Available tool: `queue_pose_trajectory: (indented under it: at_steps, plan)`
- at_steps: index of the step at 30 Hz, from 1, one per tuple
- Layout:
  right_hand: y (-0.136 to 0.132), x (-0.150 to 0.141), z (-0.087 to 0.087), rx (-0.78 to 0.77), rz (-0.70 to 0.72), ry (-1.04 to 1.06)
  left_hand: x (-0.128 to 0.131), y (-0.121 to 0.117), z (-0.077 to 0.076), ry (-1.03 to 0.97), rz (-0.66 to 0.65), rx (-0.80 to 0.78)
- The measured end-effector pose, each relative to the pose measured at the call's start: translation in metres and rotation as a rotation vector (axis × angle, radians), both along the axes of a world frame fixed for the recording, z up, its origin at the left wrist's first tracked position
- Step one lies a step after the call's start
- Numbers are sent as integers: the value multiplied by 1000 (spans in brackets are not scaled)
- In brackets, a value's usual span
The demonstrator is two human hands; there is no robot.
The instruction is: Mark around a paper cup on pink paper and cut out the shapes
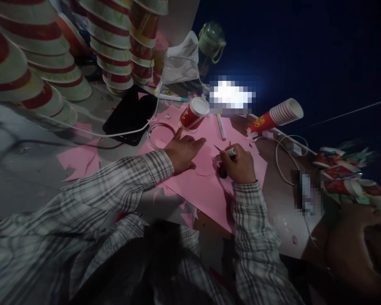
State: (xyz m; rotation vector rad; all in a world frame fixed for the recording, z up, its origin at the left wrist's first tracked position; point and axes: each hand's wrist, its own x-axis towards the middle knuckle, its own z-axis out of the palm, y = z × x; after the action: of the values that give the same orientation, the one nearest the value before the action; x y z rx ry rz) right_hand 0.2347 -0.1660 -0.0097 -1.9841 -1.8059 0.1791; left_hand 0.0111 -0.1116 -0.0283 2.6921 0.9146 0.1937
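Grey table [44, 169]: is supporting a large pink paper sheet [206, 197]. Sheet: is lying centrally, likely light, floppy, easily creased, best taken by its edges; is showing a faint curved line. Left hand [182, 153]: is spreading over it. Right hand [241, 165]: is pinching a grey-ended marker [231, 151]; a dark pointed item [216, 148], possibly scissors, is protruding.

Matt, smooth pink paper [197, 186] near the middle of the desk [281, 222]; glossy black phone [131, 114] toward the far left; printed red paper cup [194, 114] with a smooth white base; checked woven-cloth sleeves [114, 182]; desk surface smooth, faintly glossy at right.
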Motion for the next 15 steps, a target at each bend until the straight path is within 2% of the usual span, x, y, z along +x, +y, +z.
queue_pose_trajectory:
  at_steps: [5,11,15]
  plan:
    - [4,-4,-2,46,-12,19,1,0,4,17,10,-11]
    - [-5,-18,3,-65,161,145,-2,-1,4,12,-9,6]
    - [-11,-19,7,-64,213,101,-3,-2,3,6,-5,36]
